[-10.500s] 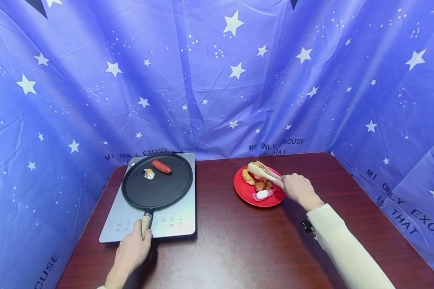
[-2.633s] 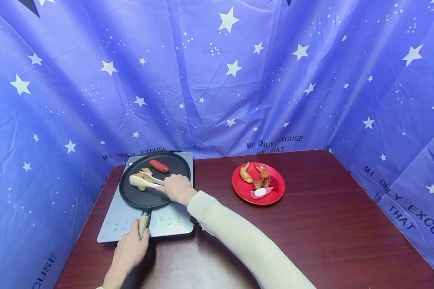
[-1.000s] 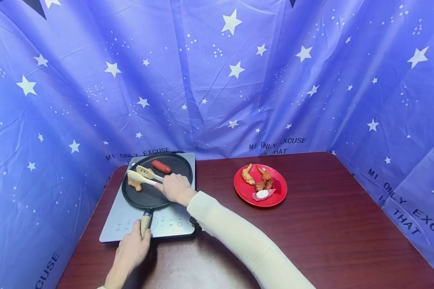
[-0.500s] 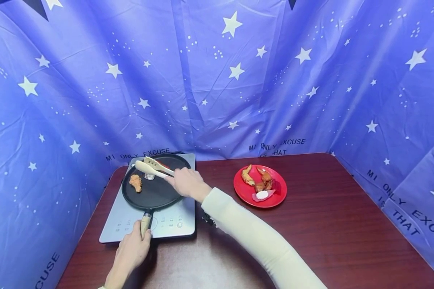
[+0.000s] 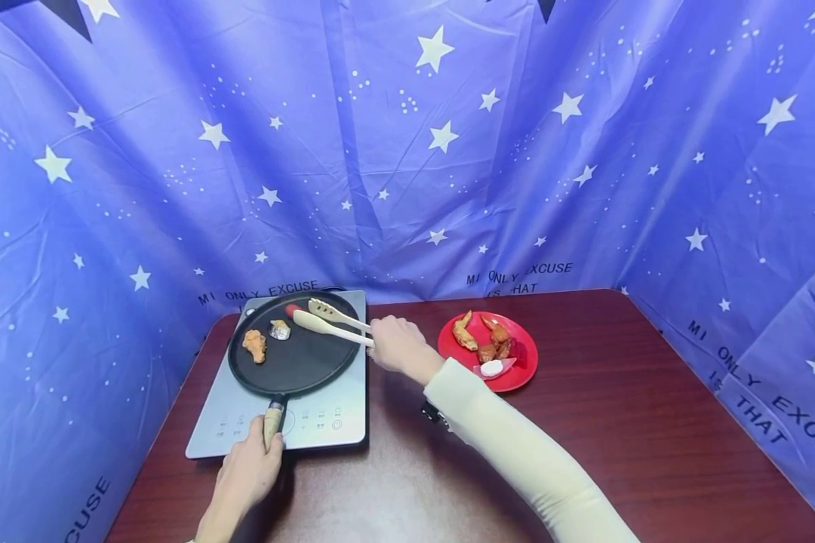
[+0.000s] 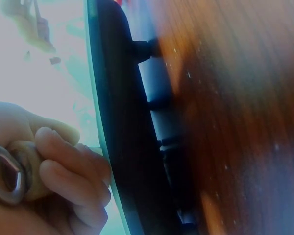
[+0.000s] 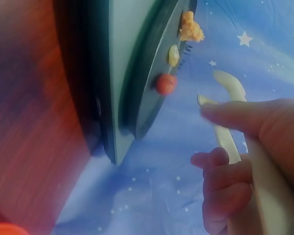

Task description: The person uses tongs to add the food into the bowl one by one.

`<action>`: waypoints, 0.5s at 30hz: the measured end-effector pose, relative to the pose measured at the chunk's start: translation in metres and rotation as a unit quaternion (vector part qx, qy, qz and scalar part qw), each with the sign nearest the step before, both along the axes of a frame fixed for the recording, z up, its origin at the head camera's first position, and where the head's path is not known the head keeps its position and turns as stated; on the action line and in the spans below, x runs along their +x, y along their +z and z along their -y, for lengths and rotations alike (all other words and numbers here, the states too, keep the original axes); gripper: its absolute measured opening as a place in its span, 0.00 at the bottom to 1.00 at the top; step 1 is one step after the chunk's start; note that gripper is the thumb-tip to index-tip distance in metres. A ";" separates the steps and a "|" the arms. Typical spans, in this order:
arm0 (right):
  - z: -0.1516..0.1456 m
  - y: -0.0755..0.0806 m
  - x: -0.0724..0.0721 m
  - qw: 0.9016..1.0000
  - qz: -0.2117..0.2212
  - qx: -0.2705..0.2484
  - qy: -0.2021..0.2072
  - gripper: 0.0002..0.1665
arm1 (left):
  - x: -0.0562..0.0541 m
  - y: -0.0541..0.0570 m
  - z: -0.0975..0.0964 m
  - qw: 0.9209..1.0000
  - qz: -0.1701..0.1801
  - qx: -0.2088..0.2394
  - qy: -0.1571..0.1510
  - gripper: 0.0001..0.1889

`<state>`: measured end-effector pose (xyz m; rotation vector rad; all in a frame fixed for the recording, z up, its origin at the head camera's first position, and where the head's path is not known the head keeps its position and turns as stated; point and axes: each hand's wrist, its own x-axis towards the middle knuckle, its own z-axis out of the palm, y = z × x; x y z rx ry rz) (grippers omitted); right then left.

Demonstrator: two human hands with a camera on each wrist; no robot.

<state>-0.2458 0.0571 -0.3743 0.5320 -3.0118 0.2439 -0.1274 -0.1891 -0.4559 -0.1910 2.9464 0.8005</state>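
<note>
My left hand (image 5: 247, 465) grips the wooden-looking handle (image 5: 272, 424) of a flat black frying pan (image 5: 306, 369); in the left wrist view its fingers (image 6: 71, 181) curl round the handle's end, which has a metal ring (image 6: 7, 174). My right hand (image 5: 404, 348) holds cream tongs (image 5: 326, 326) above the pan's right rim, tips apart with nothing between them. A fried chicken drumstick (image 5: 254, 345) lies at the pan's left, with a small foil-bottomed piece (image 5: 279, 329) beside it. The tongs hide most of a red sausage (image 5: 291, 310), seen end-on in the right wrist view.
Beneath the pan is a silver induction cooktop (image 5: 312, 430) on a dark red wooden table (image 5: 407, 467). To the right stands a red plate (image 5: 451, 354) with a chicken wing (image 5: 463, 333), brown meat pieces (image 5: 494, 348) and a white-topped pink piece (image 5: 492, 368). A starry blue curtain (image 5: 394, 151) surrounds the table.
The drumstick went from the plate to the pan in the tongs and was let go at the left. Since then my right hand has drawn the tongs rightward. My left hand keeps its grip.
</note>
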 end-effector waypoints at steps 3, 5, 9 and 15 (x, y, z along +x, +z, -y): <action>-0.010 0.003 0.004 1.000 -0.002 -0.002 -0.004 0.09 | 0.000 -0.001 0.000 1.000 -0.002 0.001 -0.001 0.27; -0.017 0.004 0.006 1.000 -0.004 -0.004 -0.008 0.09 | 0.000 -0.002 0.000 1.000 -0.004 0.001 -0.002 0.27; -0.033 0.003 0.009 1.000 -0.009 -0.003 -0.018 0.10 | 0.000 -0.002 0.000 1.000 -0.002 0.000 -0.002 0.27; -0.055 -0.004 0.009 0.999 -0.016 -0.022 -0.035 0.09 | 0.000 -0.001 0.001 1.000 0.000 -0.002 -0.003 0.27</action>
